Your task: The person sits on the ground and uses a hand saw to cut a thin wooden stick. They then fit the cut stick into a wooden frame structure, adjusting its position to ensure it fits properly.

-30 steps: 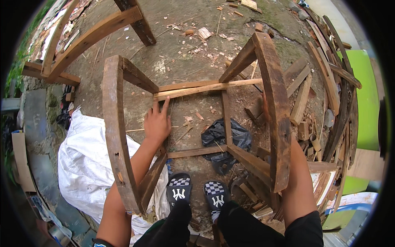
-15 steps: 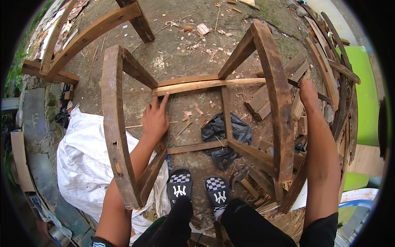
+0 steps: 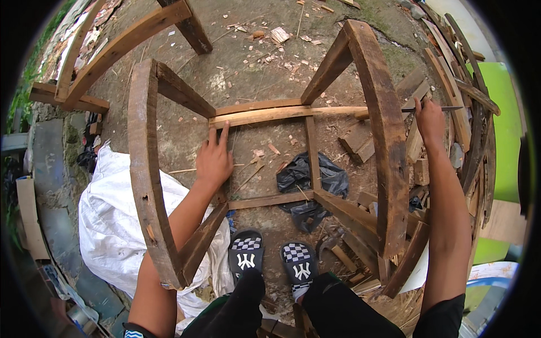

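I stand inside a rough wooden frame with two curved side rails, the left rail [image 3: 143, 169] and the right rail [image 3: 386, 141]. A pale loose slat [image 3: 282, 115] lies along the far crossbar. My left hand [image 3: 214, 160] reaches forward inside the frame with its fingers spread and the fingertips touching the slat's left end. My right hand [image 3: 429, 121] is outside the right rail, over a pile of scrap wood. It is closed around a thin dark rod-like tool [image 3: 451, 108] that sticks out on both sides of the fist.
A black plastic bag [image 3: 310, 183] lies on the dirt inside the frame. A white sack [image 3: 110, 225] bulges at the left. Stacked planks and offcuts [image 3: 451, 73] crowd the right side, and another wooden frame piece [image 3: 129, 39] stands at the far left. Wood chips litter the ground.
My right arm has risen from beside the right rail and reached out over the scrap pile, closing on the thin tool. My left hand has stayed at the slat.
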Motion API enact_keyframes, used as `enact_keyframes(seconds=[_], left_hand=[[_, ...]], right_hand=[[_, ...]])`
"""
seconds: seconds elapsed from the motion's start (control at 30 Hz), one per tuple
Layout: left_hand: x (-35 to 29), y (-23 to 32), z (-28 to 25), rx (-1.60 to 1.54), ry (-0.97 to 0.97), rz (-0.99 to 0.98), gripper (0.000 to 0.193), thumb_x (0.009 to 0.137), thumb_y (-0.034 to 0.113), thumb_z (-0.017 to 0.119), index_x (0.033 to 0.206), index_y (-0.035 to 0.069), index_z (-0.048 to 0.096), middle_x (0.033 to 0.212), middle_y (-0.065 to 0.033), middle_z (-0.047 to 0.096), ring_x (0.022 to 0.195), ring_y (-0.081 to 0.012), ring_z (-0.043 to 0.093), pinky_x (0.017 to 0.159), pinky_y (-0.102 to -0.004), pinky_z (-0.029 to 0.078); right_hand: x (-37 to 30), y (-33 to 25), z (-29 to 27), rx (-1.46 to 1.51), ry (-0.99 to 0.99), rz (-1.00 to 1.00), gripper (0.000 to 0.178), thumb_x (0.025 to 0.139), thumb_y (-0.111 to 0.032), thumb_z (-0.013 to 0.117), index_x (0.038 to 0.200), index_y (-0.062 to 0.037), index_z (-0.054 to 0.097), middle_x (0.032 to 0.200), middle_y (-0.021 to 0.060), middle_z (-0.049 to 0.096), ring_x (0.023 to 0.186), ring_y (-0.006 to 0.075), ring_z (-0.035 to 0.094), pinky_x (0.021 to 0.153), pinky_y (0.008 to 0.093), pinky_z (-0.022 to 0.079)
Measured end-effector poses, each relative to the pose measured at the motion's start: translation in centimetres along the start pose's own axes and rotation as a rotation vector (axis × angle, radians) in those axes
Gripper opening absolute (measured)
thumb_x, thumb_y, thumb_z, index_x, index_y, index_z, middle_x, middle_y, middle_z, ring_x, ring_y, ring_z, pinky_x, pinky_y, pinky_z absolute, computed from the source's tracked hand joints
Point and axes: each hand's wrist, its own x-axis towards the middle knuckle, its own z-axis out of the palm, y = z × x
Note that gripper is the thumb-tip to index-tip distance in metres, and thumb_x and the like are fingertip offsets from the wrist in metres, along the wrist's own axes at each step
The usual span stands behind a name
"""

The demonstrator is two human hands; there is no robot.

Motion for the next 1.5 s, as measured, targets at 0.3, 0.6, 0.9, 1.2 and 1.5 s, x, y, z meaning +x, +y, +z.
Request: enact_keyframes(seconds=[0.3, 0.6, 0.9, 1.2, 1.5], left_hand=[[0.0, -0.1, 0.0, 0.150, 0.044, 0.034, 0.090, 0.087, 0.021, 0.071, 0.164, 0.022, 0.024, 0.154, -0.0225, 0.038, 0.134, -0.0443, 0.046, 0.111, -0.0541, 0.040], [0.2, -0.2, 1.0, 0.181, 0.054, 0.173, 0.084, 0.089, 0.014, 0.059, 0.161, -0.005, 0.021, 0.157, -0.0225, 0.038, 0.143, -0.0410, 0.038, 0.121, -0.0541, 0.029], [1.1, -0.6, -0.1, 0.205, 0.142, 0.232, 0.072, 0.086, 0.014, 0.065, 0.154, 0.008, 0.042, 0.141, -0.0185, 0.052, 0.127, -0.0368, 0.051, 0.110, -0.0493, 0.042], [4.4, -1.1, 0.0, 0.146, 0.217, 0.365, 0.057, 0.085, 0.007, 0.062, 0.141, 0.018, 0.061, 0.116, -0.0043, 0.061, 0.110, -0.0261, 0.058, 0.094, -0.0398, 0.052], [4.9, -1.6, 0.3, 0.169, 0.261, 0.419, 0.053, 0.088, 0.010, 0.060, 0.140, 0.021, 0.063, 0.115, -0.0040, 0.061, 0.111, -0.0265, 0.058, 0.094, -0.0409, 0.053]], right_hand=[[1.8, -4.6, 3.6, 0.213, 0.120, -0.137, 0.021, 0.097, -0.015, 0.063, 0.112, -0.0003, 0.061, 0.119, 0.0240, 0.059, 0.103, 0.0455, 0.064, 0.087, 0.0543, 0.053], [-0.2, -12.8, 3.3, 0.692, 0.379, 0.172, 0.061, 0.089, 0.001, 0.064, 0.145, -0.0093, 0.044, 0.134, 0.0234, 0.045, 0.101, 0.0452, 0.065, 0.089, 0.0500, 0.053], [-2.0, -12.5, 8.3, 0.989, 0.175, 0.304, 0.053, 0.093, -0.004, 0.067, 0.142, 0.0014, 0.050, 0.116, 0.0189, 0.063, 0.095, 0.0283, 0.068, 0.084, 0.0382, 0.053], [-3.9, -11.9, 5.4, 1.544, 0.210, 0.711, 0.047, 0.098, -0.006, 0.066, 0.140, 0.0107, 0.055, 0.105, 0.0153, 0.077, 0.090, 0.0132, 0.069, 0.079, 0.0277, 0.052], [-11.3, -11.3, -1.8, 1.275, 0.136, 0.656, 0.042, 0.102, -0.009, 0.062, 0.139, 0.0105, 0.058, 0.107, 0.0144, 0.074, 0.088, 0.0161, 0.067, 0.080, 0.0291, 0.051]])
